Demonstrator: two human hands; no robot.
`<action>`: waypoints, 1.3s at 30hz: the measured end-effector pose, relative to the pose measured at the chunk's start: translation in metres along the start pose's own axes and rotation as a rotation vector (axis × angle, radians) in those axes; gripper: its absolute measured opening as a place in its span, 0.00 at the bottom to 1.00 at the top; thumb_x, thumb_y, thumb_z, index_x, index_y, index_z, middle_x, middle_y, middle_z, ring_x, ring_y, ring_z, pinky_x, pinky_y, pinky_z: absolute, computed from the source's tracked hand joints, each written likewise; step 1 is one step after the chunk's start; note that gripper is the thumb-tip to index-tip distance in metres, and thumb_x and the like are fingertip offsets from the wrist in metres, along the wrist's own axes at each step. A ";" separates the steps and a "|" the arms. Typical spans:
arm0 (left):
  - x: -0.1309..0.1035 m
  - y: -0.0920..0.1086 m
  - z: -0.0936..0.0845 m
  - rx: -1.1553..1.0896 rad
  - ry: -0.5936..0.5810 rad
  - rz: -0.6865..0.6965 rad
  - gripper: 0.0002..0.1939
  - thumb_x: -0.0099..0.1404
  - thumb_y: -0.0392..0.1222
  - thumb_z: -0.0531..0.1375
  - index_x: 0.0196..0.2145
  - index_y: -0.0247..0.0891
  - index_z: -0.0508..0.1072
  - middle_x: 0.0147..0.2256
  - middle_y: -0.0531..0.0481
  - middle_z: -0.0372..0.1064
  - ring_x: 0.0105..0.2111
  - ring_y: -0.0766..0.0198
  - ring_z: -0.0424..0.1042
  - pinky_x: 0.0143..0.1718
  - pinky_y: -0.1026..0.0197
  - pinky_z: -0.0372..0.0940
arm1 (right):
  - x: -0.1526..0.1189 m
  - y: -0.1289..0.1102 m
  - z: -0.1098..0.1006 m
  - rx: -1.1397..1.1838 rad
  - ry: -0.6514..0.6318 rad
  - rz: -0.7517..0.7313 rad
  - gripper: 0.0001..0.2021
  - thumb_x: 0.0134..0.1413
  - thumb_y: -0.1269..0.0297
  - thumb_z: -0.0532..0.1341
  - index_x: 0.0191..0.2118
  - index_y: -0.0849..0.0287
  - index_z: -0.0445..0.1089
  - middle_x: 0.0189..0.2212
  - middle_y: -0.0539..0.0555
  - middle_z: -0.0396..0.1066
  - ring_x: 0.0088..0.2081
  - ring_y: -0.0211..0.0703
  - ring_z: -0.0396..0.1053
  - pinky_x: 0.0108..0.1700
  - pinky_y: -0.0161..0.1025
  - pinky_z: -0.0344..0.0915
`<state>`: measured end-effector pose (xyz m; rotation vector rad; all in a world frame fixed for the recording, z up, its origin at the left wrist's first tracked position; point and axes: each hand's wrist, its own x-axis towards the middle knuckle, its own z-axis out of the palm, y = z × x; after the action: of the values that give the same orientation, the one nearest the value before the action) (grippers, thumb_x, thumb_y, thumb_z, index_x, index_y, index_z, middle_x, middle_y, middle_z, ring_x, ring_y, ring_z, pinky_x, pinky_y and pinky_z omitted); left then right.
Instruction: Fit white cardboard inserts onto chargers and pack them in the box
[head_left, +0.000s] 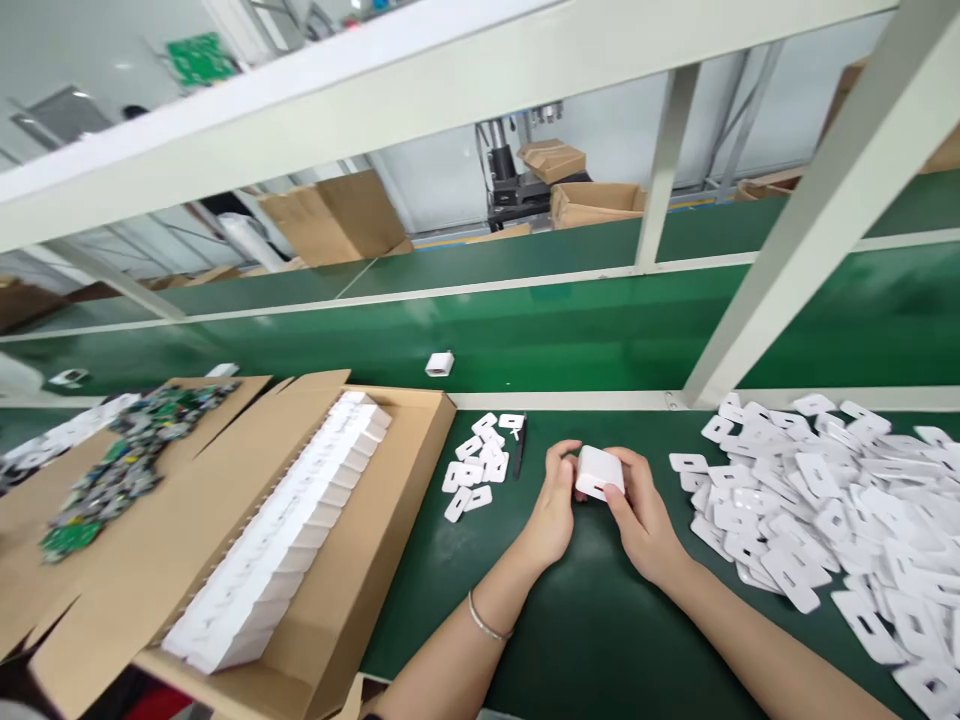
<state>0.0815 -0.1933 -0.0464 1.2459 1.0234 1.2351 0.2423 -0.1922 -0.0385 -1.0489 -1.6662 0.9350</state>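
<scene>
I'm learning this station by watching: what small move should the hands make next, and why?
Probably set the white housing into the carton beside its white row: both the left hand and right hand hold it, apparently assembled.

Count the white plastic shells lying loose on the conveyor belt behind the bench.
1. A single white shell sits on the green belt, beyond the cardboard box. More could be hidden behind the frame posts.

Bare mat (pixel 600 620) between carton (pixel 360 600) and plates (pixel 825 510).
</scene>
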 end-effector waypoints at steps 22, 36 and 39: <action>0.021 0.100 -0.204 1.050 0.801 0.047 0.24 0.65 0.46 0.65 0.55 0.38 0.64 0.55 0.38 0.69 0.55 0.50 0.74 0.53 0.51 0.71 | 0.016 0.016 0.002 -0.186 0.033 0.058 0.24 0.71 0.43 0.52 0.60 0.53 0.64 0.49 0.57 0.68 0.34 0.42 0.70 0.39 0.46 0.72; 0.068 0.061 -0.279 1.539 0.748 -0.163 0.48 0.60 0.58 0.65 0.68 0.22 0.60 0.67 0.21 0.57 0.71 0.29 0.49 0.70 0.34 0.42 | 0.020 0.017 -0.002 -0.226 -0.019 0.155 0.28 0.69 0.39 0.49 0.61 0.54 0.64 0.44 0.56 0.71 0.34 0.44 0.71 0.40 0.46 0.72; 0.072 0.062 -0.292 1.626 0.794 -0.351 0.56 0.60 0.68 0.62 0.72 0.24 0.55 0.72 0.20 0.47 0.74 0.27 0.39 0.70 0.30 0.38 | 0.021 0.013 -0.002 -0.237 -0.022 0.172 0.28 0.68 0.39 0.49 0.60 0.54 0.65 0.44 0.55 0.72 0.33 0.44 0.71 0.40 0.46 0.72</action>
<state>-0.2066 -0.0957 -0.0046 1.5060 2.9961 0.3756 0.2430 -0.1680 -0.0438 -1.3628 -1.7568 0.8742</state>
